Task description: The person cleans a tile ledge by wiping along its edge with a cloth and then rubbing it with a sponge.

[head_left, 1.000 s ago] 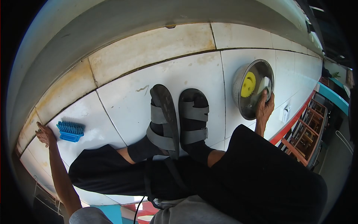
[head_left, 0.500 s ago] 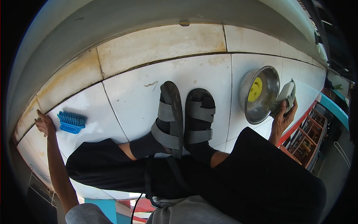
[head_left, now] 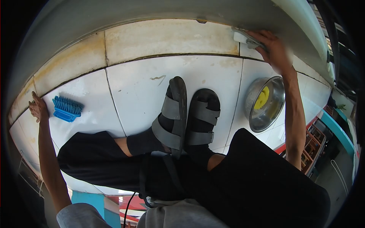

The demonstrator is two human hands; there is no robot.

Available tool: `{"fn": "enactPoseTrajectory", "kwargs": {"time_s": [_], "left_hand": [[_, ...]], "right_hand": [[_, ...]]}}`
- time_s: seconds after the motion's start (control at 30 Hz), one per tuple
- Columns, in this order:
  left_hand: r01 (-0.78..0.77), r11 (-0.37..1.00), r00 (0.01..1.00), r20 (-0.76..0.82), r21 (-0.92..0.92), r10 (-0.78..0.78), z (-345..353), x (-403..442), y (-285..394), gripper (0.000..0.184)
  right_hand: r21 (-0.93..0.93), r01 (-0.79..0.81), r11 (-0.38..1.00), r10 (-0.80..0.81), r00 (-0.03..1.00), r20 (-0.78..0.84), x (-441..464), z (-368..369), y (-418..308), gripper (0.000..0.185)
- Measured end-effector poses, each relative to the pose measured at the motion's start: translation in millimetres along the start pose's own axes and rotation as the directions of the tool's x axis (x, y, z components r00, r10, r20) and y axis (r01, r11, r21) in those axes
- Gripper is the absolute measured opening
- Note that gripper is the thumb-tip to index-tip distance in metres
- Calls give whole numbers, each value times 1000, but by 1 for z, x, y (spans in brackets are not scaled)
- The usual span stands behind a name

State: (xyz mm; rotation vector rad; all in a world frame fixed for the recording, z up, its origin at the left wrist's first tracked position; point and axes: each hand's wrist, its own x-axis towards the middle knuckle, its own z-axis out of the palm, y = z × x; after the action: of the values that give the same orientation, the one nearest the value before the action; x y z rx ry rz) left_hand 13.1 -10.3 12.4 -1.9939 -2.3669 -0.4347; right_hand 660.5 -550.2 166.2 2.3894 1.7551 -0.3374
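- The pad [head_left: 240, 37] is at the upper right, against the skirting [head_left: 171, 38], covering the upper end of a dark joint between two of its tiles.
- It has a white, block-like end that sticks out to the left and a grey, folded-looking part nearer the palm; the rest is hidden under the hand, so its full shape cannot be told.
- The right hand [head_left: 279, 55] reaches in from the right, palm turned to the skirting and forearm passing just beside the bowl [head_left: 253, 100].
- Its fingers [head_left: 262, 37] lie close together, bent over the pad and pressing it to the tile; the wrist end is blurred.
- The left hand [head_left: 39, 109] is at the far left, where floor [head_left: 142, 98] and skirting meet, with its fingers spread apart and nothing between them. Whether every fingertip touches the surface cannot be told.
- The brush [head_left: 67, 109], blue, lies just right of that hand, bristles towards the wall [head_left: 152, 11].
- The bowl is metal, and its open side faces right; a yellow sponge [head_left: 262, 98] is inside.
- The skirting is white with yellow-brown stains, strongest towards the left.
- Two sandals [head_left: 197, 114], black with grey straps, stand on the floor between brush and bowl.
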Motion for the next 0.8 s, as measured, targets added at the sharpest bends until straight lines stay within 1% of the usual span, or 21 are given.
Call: {"fn": "enactPoseTrajectory", "kwargs": {"time_s": [0.03, 0.07, 0.1, 0.17, 0.23, 0.3, 0.37, 0.43, 0.5, 0.53, 0.57, 0.63, 0.67, 0.7, 0.77, 0.8], "left_hand": [[-22, 1000, 1000, 6, -10, 22, -2, -1, 1, 109], [-24, 1000, 999, 29, 5, 24, 0, 4, -3, 109], [-20, 1000, 999, 35, 14, 19, -2, 4, -2, 109], [-28, 1000, 999, 34, -7, 28, -3, 0, 1, 109], [-48, 999, 998, 30, -16, 49, -3, -1, 0, 110], [-15, 1000, 999, 42, 12, 14, -3, 1, 3, 110], [-14, 1000, 999, 29, -2, 14, -3, 2, 4, 109], [-11, 1000, 1000, 24, -9, 11, 4, 6, -4, 109], [-33, 999, 999, 22, 14, 33, 4, 10, -6, 108], [-34, 999, 999, 25, 20, 33, 3, 7, -5, 108], [-23, 1000, 1000, 22, 14, 22, 4, 5, -3, 108], [-3, 1000, 1000, 14, 7, 3, 4, 10, -5, 107], [-21, 1000, 1000, 16, 12, 21, 6, 14, -7, 107], [-40, 999, 999, 25, 23, 39, 6, 12, -9, 107], [-29, 999, 999, 26, 22, 28, 5, 8, -10, 107], [-14, 1000, 1000, 23, 18, 13, 6, 7, -8, 107]], "right_hand": [[36, -59, 998, 60, 998, -21, 0, 4, 5, 56], [22, -4, 1000, 4, 1000, -26, -1, 9, 9, 59], [25, 1, 1000, -1, 1000, -17, -2, 14, 7, 59], [-40, -13, 999, 10, 997, -77, -8, 21, 5, 61], [-49, -1, 999, -3, 997, -75, -12, 22, 2, 61], [-56, 3, 998, -8, 997, -79, -20, 21, -5, 62], [-132, 132, 982, -127, 991, 41, -23, 14, -11, 63], [-162, 153, 975, -147, 988, 47, -15, 10, -16, 64], [-350, -77, 934, 55, 996, -72, -3, 12, -22, 68], [-327, -108, 939, 100, 994, -43, -1, 10, -23, 68], [-327, -107, 939, 98, 994, -45, -4, 11, -21, 68], [-204, 117, 972, -113, 993, 29, -13, 10, -19, 69], [-173, 151, 973, -138, 987, 85, -15, 8, -16, 69], [-177, 159, 971, -144, 985, 95, -11, 5, -13, 69], [-305, 115, 945, -112, 993, 29, -4, 5, -6, 67], [-388, 72, 919, -90, 996, -29, -2, 8, -3, 65]]}}
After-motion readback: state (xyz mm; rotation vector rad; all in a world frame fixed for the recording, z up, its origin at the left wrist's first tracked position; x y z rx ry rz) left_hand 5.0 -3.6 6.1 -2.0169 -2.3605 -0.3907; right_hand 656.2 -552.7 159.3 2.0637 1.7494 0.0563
